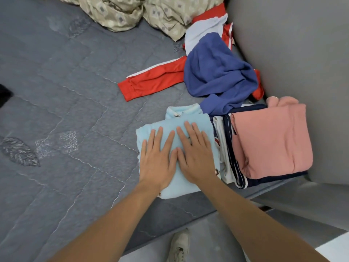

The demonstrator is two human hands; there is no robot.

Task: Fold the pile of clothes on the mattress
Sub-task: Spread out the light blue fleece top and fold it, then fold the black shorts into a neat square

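A folded light blue garment (190,118) lies on the grey quilted mattress (66,103) near its front edge. My left hand (157,157) and my right hand (195,154) press flat on it side by side, fingers straight. To its right sits a stack of folded clothes with a pink garment (270,140) on top of white and navy pieces (229,157). Behind them lies an unfolded heap: a blue top (217,72) over a red and white garment (153,82).
A crumpled beige patterned blanket (132,10) lies at the back of the mattress. A grey headboard or wall (294,44) rises on the right. The floor and my shoe (179,244) show below the mattress edge. A dark object (4,95) pokes in at the left.
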